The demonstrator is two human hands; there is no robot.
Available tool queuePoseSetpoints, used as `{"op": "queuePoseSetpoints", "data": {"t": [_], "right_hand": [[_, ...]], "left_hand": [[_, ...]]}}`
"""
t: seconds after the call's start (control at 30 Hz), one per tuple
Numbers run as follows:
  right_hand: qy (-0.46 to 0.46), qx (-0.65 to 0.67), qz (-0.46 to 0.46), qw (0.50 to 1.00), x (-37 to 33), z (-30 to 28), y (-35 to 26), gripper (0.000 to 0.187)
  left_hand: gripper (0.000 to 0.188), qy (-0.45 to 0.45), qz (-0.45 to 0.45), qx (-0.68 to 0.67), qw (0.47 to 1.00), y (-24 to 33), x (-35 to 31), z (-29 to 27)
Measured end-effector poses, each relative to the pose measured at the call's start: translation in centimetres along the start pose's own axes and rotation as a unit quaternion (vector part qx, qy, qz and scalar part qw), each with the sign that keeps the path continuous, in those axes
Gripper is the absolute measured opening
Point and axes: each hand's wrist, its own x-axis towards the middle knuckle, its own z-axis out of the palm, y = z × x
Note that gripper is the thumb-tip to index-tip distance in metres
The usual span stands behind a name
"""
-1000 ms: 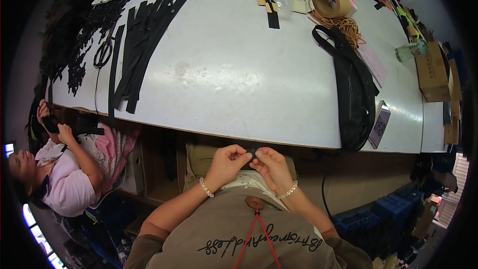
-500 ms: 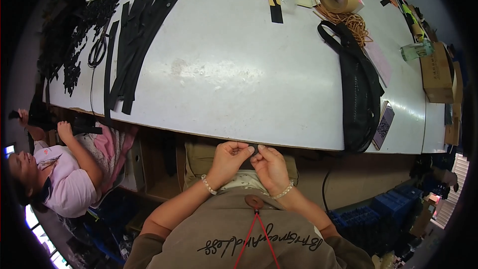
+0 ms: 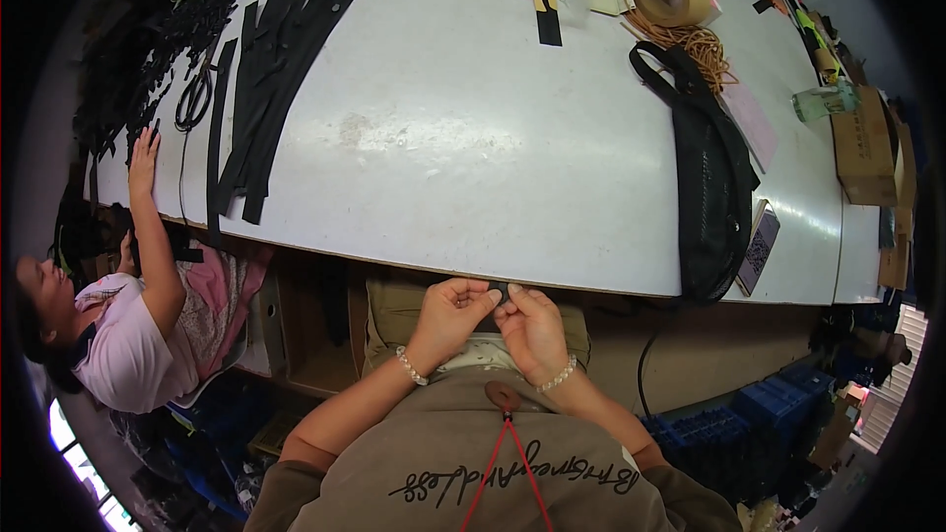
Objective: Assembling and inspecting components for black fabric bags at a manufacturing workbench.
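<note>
Small dark piece pinched in both hands at the near edge of the table.
Left hand and right hand each have thumb and fingers closed on the piece, just off that edge; judged risk: a loosened pinch could drop it below the table, its small size being the likely cause. Dark script runs inverted across the brown shirt; print on the carton at the table's right side is too small to read.
</note>
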Motion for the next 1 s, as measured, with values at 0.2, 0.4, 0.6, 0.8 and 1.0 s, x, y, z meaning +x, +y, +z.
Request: {"op": "queuePoseSetpoints", "data": {"t": [0.2,0.4,0.6,0.8,1.0], "right_hand": [[-0.009,-0.009,-0.027,1.000,-0.2,-0.3,0.1,0.006],[-0.137,-0.058,-0.101,0.984,-2.3,0.3,-0.6,0.004],[-0.233,-0.129,-0.234,0.935,-3.6,0.7,-1.0,0.006],[-0.270,-0.178,-0.298,0.898,-4.3,0.8,-1.4,0.006],[-0.292,-0.220,-0.347,0.864,-4.0,0.5,-1.6,0.008]], "left_hand": [[0.015,0.011,0.017,0.014,1.000,-0.7,-0.2,0.1],[0.016,-0.022,0.210,0.092,0.973,1.5,-2.2,0.9],[0.020,-0.050,0.334,0.152,0.929,3.5,-3.6,1.1],[0.023,-0.055,0.392,0.192,0.898,4.5,-4.4,1.1],[0.024,-0.076,0.396,0.221,0.888,5.4,-4.9,1.0]]}}
